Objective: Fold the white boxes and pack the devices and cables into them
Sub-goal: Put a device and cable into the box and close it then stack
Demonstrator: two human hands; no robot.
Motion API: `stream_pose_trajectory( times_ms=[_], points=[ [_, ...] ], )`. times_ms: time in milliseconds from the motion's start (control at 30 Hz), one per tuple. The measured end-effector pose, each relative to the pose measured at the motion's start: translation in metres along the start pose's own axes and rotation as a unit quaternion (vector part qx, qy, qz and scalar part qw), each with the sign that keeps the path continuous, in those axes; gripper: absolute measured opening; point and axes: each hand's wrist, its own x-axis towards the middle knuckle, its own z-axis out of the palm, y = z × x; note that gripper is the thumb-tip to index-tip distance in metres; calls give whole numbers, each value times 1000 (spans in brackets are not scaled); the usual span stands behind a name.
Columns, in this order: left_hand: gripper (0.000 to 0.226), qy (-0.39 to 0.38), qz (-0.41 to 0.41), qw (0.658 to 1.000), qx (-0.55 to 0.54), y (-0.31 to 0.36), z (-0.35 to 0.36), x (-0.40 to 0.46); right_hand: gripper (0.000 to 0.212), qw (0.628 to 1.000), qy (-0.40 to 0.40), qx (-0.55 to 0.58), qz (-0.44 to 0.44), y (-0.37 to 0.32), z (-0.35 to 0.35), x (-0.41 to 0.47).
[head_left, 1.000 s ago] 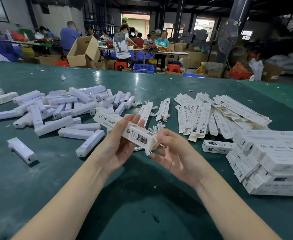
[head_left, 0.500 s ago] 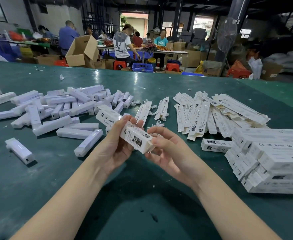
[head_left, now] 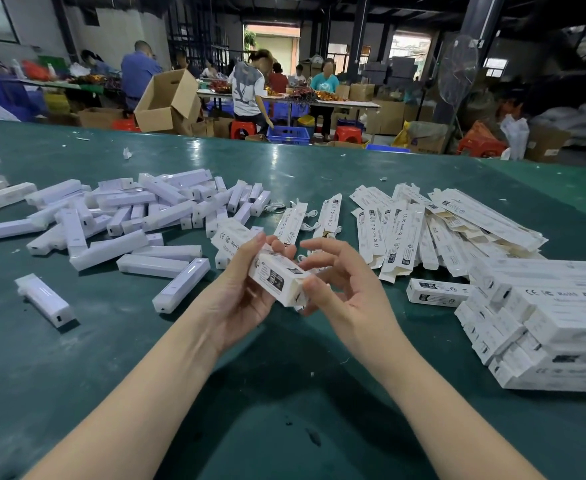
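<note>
A printed white box (head_left: 277, 278) is held above the green table (head_left: 284, 427) at the centre. My left hand (head_left: 241, 296) grips its far part, fingers curled round it. My right hand (head_left: 347, 292) presses its thumb on the near end flap, with the other fingers spread above. White devices (head_left: 139, 220) lie in a loose heap on the left. Flat unfolded boxes (head_left: 440, 230) lie spread to the right of centre. Thin white cables (head_left: 310, 216) show between flat boxes behind my hands.
Finished boxes (head_left: 554, 323) are stacked at the right edge, with one single box (head_left: 437, 292) beside them. A lone device (head_left: 45, 301) lies at the front left. People work at tables with cardboard cartons (head_left: 167, 102) behind the table's far edge.
The box has tilted, its near end turning toward me. My right thumb has come onto the end flap and the other right fingers have lifted and spread.
</note>
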Motion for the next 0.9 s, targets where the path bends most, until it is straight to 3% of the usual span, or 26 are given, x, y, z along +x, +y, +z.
stream_pose_trajectory(
  times_ms=[133,400,533,600,667,700,733,800,833,900],
  points=[
    [22,-21,-29,999,28,-2,-4,2,42,998,-28,45,38,0,-2,2],
    [22,-2,-29,998,52,-2,3,-2,45,995,40,-89,-10,4,-8,-1],
    [22,-2,-74,993,95,-7,10,-8,71,992,-14,-124,-3,4,-5,-3],
    [19,18,-74,992,104,-7,13,-9,84,991,-60,-121,6,4,-3,-5],
    [16,106,-24,983,151,-1,10,-6,89,991,-75,-111,22,4,-2,-5],
    [14,182,34,948,258,5,3,-3,87,991,-71,-106,28,4,-3,-5],
    [12,252,111,868,413,10,-6,-1,83,992,-63,-104,31,4,-5,-5],
    [10,313,251,634,662,21,-24,0,76,992,-46,-109,33,5,-7,-4],
    [12,328,272,539,727,27,-30,-2,74,992,-40,-115,34,6,-8,-3],
    [21,361,197,427,805,35,-43,-2,74,990,-32,-129,35,10,-10,-3]
  ],
)
